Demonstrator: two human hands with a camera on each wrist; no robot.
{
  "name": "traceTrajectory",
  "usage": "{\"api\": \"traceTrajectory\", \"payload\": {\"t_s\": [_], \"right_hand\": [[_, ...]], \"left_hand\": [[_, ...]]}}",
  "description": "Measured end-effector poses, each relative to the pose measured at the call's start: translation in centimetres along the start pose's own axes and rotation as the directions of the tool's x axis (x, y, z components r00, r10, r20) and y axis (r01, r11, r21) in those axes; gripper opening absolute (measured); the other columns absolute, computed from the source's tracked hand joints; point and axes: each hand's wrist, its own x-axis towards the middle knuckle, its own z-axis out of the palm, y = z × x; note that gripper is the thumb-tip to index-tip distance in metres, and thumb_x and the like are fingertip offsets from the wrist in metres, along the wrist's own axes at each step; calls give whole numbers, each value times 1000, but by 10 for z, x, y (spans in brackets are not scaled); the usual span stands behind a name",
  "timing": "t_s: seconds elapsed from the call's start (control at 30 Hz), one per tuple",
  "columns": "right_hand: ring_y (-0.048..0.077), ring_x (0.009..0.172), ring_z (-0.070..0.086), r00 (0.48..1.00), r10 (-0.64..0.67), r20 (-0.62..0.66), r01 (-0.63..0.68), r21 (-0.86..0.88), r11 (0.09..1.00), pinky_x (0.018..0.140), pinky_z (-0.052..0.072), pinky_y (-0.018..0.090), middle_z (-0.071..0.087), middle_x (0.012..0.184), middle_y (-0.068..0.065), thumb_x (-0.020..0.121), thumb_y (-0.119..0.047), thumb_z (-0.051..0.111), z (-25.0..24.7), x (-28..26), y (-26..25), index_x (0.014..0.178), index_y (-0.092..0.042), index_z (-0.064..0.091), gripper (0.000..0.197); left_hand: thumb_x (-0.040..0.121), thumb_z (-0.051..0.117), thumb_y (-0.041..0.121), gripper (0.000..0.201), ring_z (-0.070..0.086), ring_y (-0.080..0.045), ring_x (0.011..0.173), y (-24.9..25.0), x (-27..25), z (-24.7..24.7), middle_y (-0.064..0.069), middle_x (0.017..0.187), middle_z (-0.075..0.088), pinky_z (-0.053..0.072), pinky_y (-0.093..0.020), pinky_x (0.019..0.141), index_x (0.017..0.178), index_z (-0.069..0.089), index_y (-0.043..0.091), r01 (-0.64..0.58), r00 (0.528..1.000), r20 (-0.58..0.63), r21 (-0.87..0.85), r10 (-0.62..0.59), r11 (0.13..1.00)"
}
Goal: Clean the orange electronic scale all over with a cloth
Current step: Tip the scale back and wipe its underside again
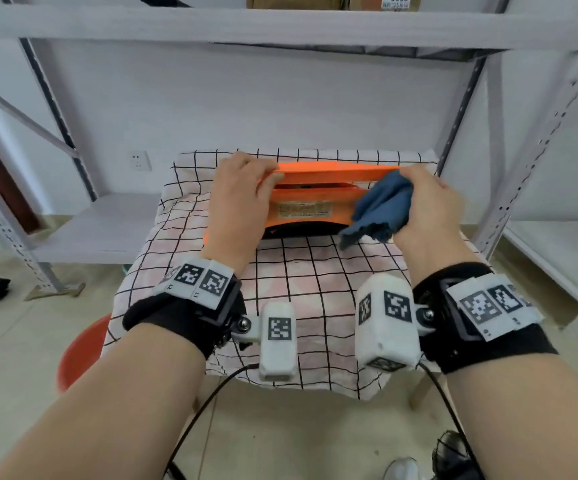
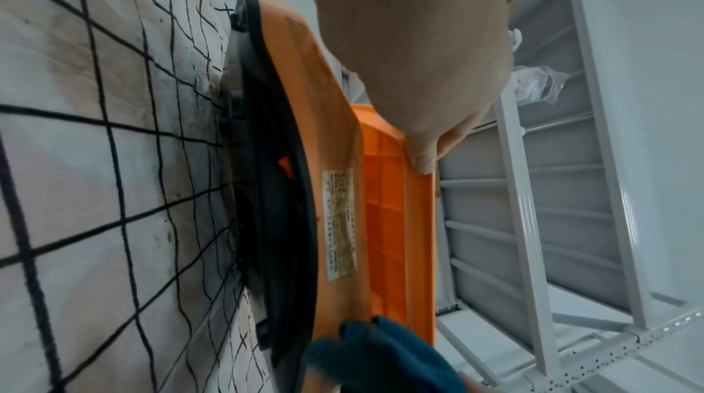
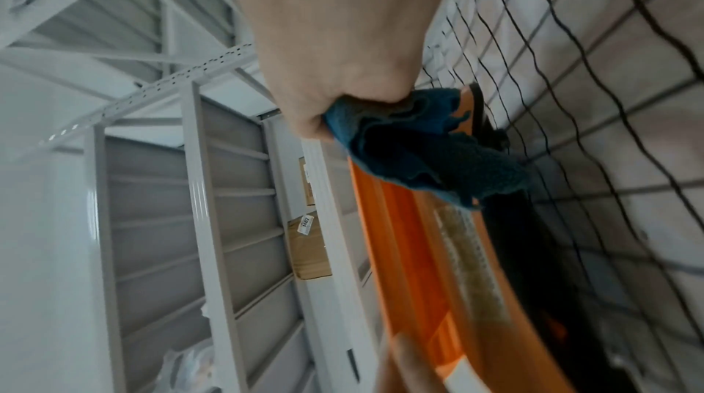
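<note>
The orange electronic scale [image 1: 315, 199] [image 2: 339, 195] [image 3: 415, 249] stands on the checked tablecloth [image 1: 298, 282], its near side with a printed label facing me and a black base below. My left hand [image 1: 242, 195] [image 2: 419, 68] grips the left end of its orange top plate, thumb on the plate's edge. My right hand [image 1: 429, 206] [image 3: 335, 74] clutches a bunched blue cloth [image 1: 377, 209] [image 3: 426, 146] [image 2: 373, 360] against the scale's right end. Most of the right fingers are hidden behind the cloth.
Grey metal shelving [image 1: 280, 26] surrounds the small table, with uprights close at back right [image 1: 488, 133]. Cardboard boxes [image 3: 308, 249] sit on a shelf behind. A red stool [image 1: 79, 351] stands at lower left, and cables hang from my wrists.
</note>
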Motion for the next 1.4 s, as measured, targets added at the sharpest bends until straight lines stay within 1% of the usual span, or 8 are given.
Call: {"api": "traceTrajectory", "payload": {"t_s": [0.17, 0.33, 0.5, 0.73, 0.93, 1.1, 1.23, 1.4], "right_hand": [[24, 66, 56, 994, 111, 24, -112, 72, 991, 61, 49, 34, 54, 76, 10, 76, -4, 59, 0, -6, -1, 85, -5, 51, 12], [20, 79, 61, 992, -59, -109, 60, 4, 998, 72, 54, 32, 58, 96, 8, 87, -1, 48, -12, -1, 12, 113, -11, 50, 27], [14, 71, 54, 955, -272, -116, 228, -301, 926, 62, 48, 26, 53, 86, 4, 76, -6, 55, -20, 6, 20, 98, -11, 48, 24], [6, 59, 48, 908, -416, 45, 382, -499, 778, 53, 40, 18, 51, 64, -6, 76, -5, 56, -3, 12, 26, 79, -10, 64, 10], [9, 48, 19, 878, -459, 133, 467, -444, 765, 48, 17, 22, 20, 48, -8, 77, -3, 53, 9, 2, 37, 48, -22, 24, 45], [3, 50, 28, 780, -478, 404, 619, -609, 495, 48, 25, 14, 32, 54, -9, 86, -15, 55, 20, -22, 50, 52, -24, 31, 42], [10, 73, 53, 845, -494, 207, 511, -589, 626, 64, 40, 17, 58, 76, -4, 81, -11, 56, 8, -3, 34, 83, -15, 68, 13], [7, 65, 47, 884, -468, 9, 391, -563, 728, 57, 36, 16, 49, 68, -9, 79, -10, 56, -9, 24, 29, 81, -10, 61, 5]], "left_hand": [[92, 55, 28, 21, 47, -18, 104, 1, -3, -4, -3, 103, 57, 26, -15, 84, 103, 68, 16, 25, 999, 42, -4, -25, 1000], [92, 54, 31, 21, 45, -14, 103, 0, -2, -2, 5, 100, 52, 26, -16, 83, 101, 68, 19, 70, 996, 53, -19, -69, 997], [89, 56, 32, 19, 50, -15, 102, 2, -1, 0, 3, 100, 58, 32, -21, 85, 96, 68, 20, 96, 995, 21, -55, -95, 994], [84, 63, 32, 19, 53, -5, 93, 1, 0, -4, 13, 93, 60, 38, -18, 83, 98, 66, 19, 130, 991, -13, -110, -132, 985], [82, 62, 35, 16, 57, -6, 91, 0, 2, -5, 12, 89, 64, 45, -26, 83, 90, 68, 22, 136, 990, -13, -110, -138, 985], [82, 63, 35, 18, 57, -7, 90, 1, 2, -4, 8, 91, 66, 45, -26, 82, 91, 70, 21, 129, 991, -12, -126, -132, 984], [82, 63, 35, 18, 54, -6, 86, -2, 0, -6, 8, 90, 65, 42, -23, 78, 90, 70, 20, 110, 994, 20, -108, -108, 988], [83, 65, 31, 15, 55, -8, 84, -5, -4, -9, 7, 87, 65, 43, -25, 78, 88, 71, 18, 68, 996, 70, -94, -61, 993]]}}
